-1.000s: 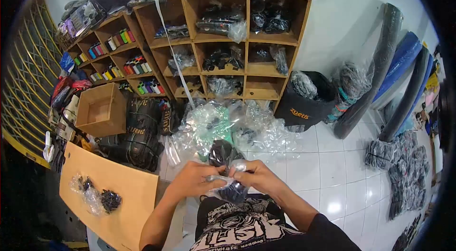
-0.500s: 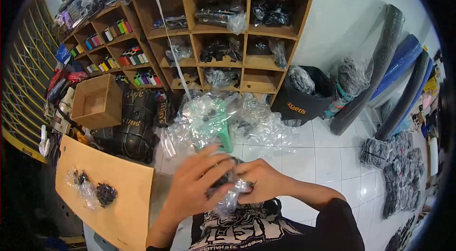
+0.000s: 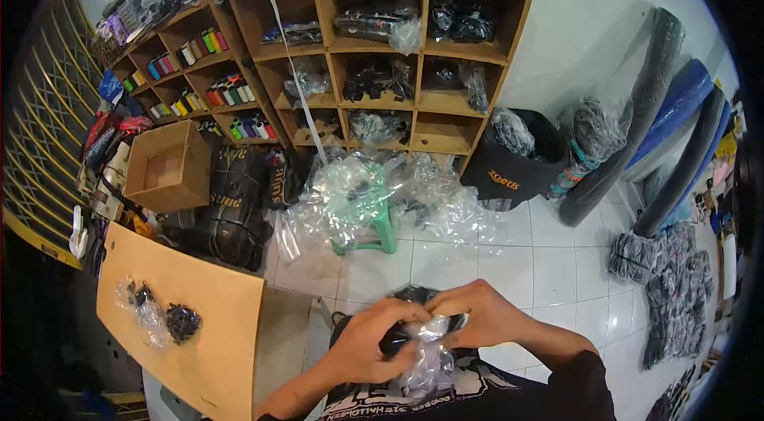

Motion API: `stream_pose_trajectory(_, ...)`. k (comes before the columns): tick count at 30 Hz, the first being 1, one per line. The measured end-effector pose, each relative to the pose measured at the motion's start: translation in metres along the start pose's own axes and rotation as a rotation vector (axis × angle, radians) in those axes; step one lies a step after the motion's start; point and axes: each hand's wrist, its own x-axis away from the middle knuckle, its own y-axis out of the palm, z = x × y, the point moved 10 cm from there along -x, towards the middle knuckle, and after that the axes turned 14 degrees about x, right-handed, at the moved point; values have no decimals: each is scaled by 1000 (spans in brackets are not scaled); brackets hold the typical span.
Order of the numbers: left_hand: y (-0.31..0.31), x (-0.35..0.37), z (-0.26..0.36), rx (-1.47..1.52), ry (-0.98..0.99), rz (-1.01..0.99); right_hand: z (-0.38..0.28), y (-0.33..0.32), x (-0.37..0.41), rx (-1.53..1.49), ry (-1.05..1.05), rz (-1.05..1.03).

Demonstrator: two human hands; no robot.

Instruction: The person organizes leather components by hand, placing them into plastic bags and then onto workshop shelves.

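Note:
A clear plastic bag (image 3: pixel 430 361) with dark contents is held in front of my shirt, low in the view. My left hand (image 3: pixel 378 341) is curled around the bag's left side, and dark material shows between thumb and fingers. From the right, my right hand (image 3: pixel 477 313) pinches the gathered, shiny neck of the bag. The fingertips of both hands nearly meet there. What exactly the dark contents are, I cannot make out. To my left, a table (image 3: pixel 223 317) bears a black bundle of small parts (image 3: pixel 183 323) and a clear bag with black pieces (image 3: pixel 149 317).
A green stool (image 3: pixel 384 222) under heaped clear plastic bags (image 3: pixel 342 182) stands ahead. Behind it is a wooden cubby shelf (image 3: pixel 422 47). A black bin (image 3: pixel 509 174), wrapped rolls (image 3: pixel 629 118) and stacked grey bundles (image 3: pixel 676 286) are at right; a cardboard box (image 3: pixel 167 170) is at left.
My left hand has come down and right from above the bag and now grips its side. The bag has shifted slightly right with both hands.

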Motion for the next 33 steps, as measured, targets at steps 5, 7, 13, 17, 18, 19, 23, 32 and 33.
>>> stream_pose_trajectory(5, 6, 4, -38, 543, -211, 7, -5, -8, 15, 93, 54, 205)
stream_pose_trajectory(7, 7, 5, -52, 518, -254, 48, -6, -4, 17, 148, 81, 296)
stream_pose_trajectory(13, -11, -13, -44, 109, -156, 185, 21, -3, 19, 151, 180, 411)
stream_pose_trajectory(17, -19, -15, -35, -99, -44, 376, 15, -1, 16, 161, 130, 306)
stream_pose_trajectory(18, -16, -14, -38, -91, -47, 367, 20, 2, 18, 161, 142, 310)
stream_pose_trajectory(19, -14, -13, -42, -114, -48, 341, 23, -1, 21, 175, 148, 357)
stream_pose_trajectory(23, -14, -28, -49, 143, -46, 195, 26, -19, 18, 255, 133, 570)
stream_pose_trajectory(32, -26, -32, -46, 37, -120, 278, 34, -26, -3, 84, 130, 513)
stream_pose_trajectory(33, -26, -34, -30, -97, -41, 261, 40, -21, -6, -21, 160, 426)
